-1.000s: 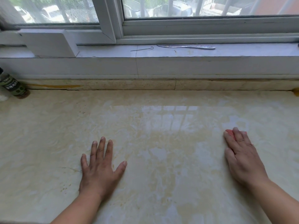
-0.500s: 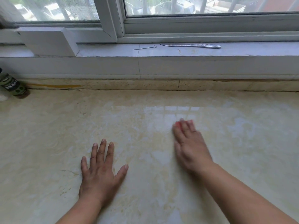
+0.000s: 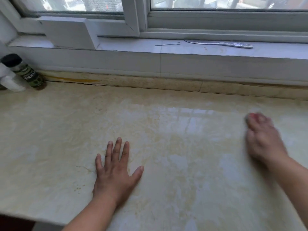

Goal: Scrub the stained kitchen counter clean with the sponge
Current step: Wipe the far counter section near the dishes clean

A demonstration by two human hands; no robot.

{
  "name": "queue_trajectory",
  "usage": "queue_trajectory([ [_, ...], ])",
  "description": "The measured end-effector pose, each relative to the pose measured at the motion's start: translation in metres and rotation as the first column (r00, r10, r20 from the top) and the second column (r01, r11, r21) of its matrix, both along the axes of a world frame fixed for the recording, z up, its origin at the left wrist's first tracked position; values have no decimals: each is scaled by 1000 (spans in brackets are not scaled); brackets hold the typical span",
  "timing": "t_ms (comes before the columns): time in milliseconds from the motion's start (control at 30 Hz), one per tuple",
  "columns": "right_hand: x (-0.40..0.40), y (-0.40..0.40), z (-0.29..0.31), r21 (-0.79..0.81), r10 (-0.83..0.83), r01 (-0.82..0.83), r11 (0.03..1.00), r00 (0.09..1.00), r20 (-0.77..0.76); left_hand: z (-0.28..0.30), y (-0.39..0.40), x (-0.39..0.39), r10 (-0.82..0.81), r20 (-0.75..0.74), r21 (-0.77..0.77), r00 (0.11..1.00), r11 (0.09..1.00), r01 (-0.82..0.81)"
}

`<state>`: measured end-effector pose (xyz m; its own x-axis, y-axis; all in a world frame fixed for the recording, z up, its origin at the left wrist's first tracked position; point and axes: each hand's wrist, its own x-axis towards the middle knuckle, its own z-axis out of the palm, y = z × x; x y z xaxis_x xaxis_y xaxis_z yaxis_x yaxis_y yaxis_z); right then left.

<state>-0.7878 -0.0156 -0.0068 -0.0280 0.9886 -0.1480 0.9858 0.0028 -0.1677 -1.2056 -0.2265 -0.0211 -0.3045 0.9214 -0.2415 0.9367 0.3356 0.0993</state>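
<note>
Scrubbing is under way: your right hand (image 3: 265, 142), blurred, presses the red sponge (image 3: 251, 116) under its fingers at the worktop's (image 3: 50, 130) right, left hand (image 3: 115, 170) flat and spread; next, work toward the yellowish middle.

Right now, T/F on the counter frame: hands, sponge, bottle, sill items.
1. The left hand lies flat on the counter, fingers spread. True.
2. The right hand is lifted off the counter, empty. False: it presses a red sponge onto it.
3. A black-capped bottle stands at the far left. True.
4. The window sill holds a cup. False: a thin wire pin and a flat metal tool lie there.
</note>
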Motion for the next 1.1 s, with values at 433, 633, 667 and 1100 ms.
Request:
queue_trajectory([
  [433,-221,21,0,-49,395,-401,915,913,-99,1,1,-1,-1,8,-3,1000,1000,1],
  [633,-226,-70,8,-40,668,-680,732,728,-157,-5,-2,-7,-4,52,54,999,999,1],
  [667,-221,-89,8,-37,699,-712,701,697,-161,-6,-2,-7,-9,55,55,998,998,6],
  [1100,-51,-119,3,-16,292,-300,954,937,-191,-3,0,-5,5,14,-22,1000,1000,-4],
])
